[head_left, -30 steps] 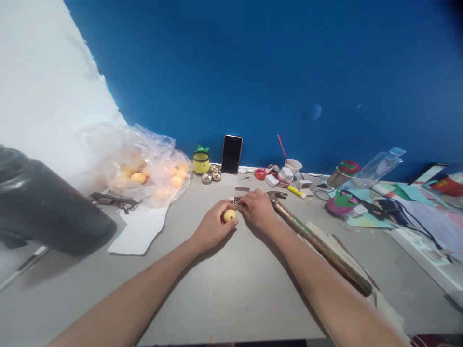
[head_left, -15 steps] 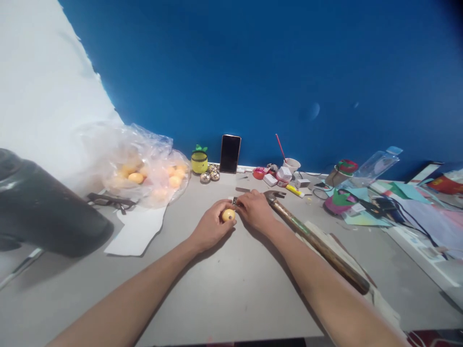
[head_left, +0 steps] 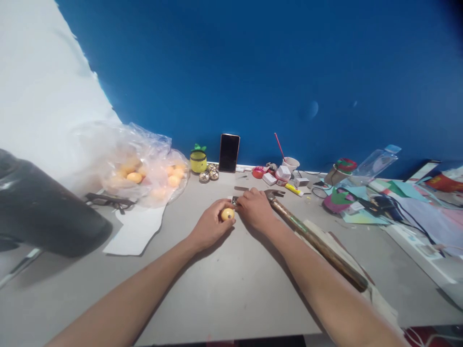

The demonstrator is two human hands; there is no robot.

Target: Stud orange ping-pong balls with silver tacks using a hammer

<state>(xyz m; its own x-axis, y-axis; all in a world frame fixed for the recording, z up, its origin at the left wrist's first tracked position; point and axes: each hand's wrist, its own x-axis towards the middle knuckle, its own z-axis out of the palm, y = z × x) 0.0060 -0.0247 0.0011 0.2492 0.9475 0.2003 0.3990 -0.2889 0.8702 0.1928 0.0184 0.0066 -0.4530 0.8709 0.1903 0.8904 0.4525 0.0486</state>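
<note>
My left hand [head_left: 211,220] is closed round a small yellow ball [head_left: 227,215] just above the desk. A dark spot, perhaps a hole, shows on the side of the ball facing me. Close beside it, my right hand [head_left: 255,206] has its fingers bent and pressed together. At its fingertips is a small dark, glinting piece [head_left: 235,200], mostly covered, whose kind I cannot make out. Just behind the right hand lies a claw hammer [head_left: 307,233], its handle running toward me along the right forearm. A thin flat strip [head_left: 240,188] lies beyond the fingers.
Plastic bags of yellow balls [head_left: 144,166], glasses [head_left: 110,201], white paper [head_left: 139,233] and a dark cylinder [head_left: 50,207] occupy the left. A phone [head_left: 229,153] leans on the wall, near shiny patterned balls [head_left: 209,174]. To the right are a paper cup [head_left: 291,164], a yellow tube [head_left: 294,190] and a power strip [head_left: 419,253].
The whole view has shifted very slightly. Both hands keep almost the same place and grip, with a little more of the dark glinting piece showing between them.
</note>
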